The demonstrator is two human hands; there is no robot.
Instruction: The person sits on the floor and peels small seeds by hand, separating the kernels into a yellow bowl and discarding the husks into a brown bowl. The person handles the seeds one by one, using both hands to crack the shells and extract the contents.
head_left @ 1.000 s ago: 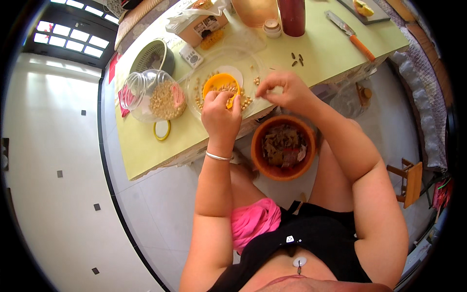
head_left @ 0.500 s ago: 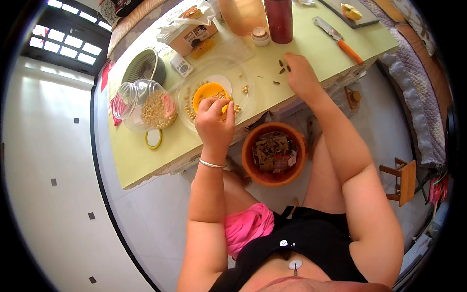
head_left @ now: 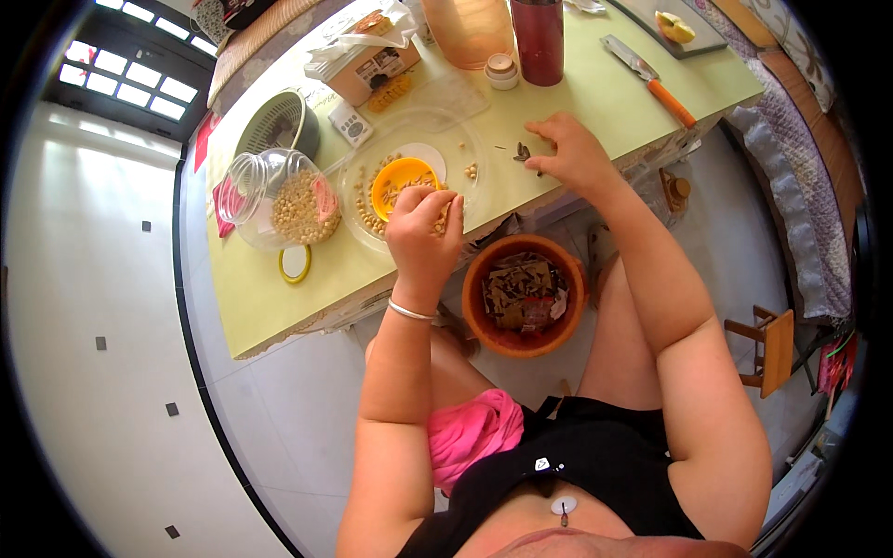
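My left hand (head_left: pixel 424 232) is curled over the near rim of a clear plate (head_left: pixel 437 139) that holds pale round seeds and a small orange bowl (head_left: pixel 398 179); its fingers pinch a few seeds. My right hand (head_left: pixel 572 153) rests on the light green table (head_left: pixel 279 298), fingertips touching small dark bits (head_left: pixel 523 153) lying on the tabletop. Below the table edge, between my knees, stands an orange bucket (head_left: pixel 484 321) with brown scraps in it.
A clear jar (head_left: pixel 279 200) of seeds lies on its side at the left, its yellow-rimmed lid (head_left: pixel 295 264) beside it. Farther back are a grey strainer bowl (head_left: pixel 276 121), a box (head_left: pixel 367 65), a dark red bottle (head_left: pixel 539 37) and an orange-handled knife (head_left: pixel 651 79). A wooden stool (head_left: pixel 767 349) stands at right.
My right hand moved away from the plate to the right and now rests on the dark bits. My left hand stays over the plate's near rim.
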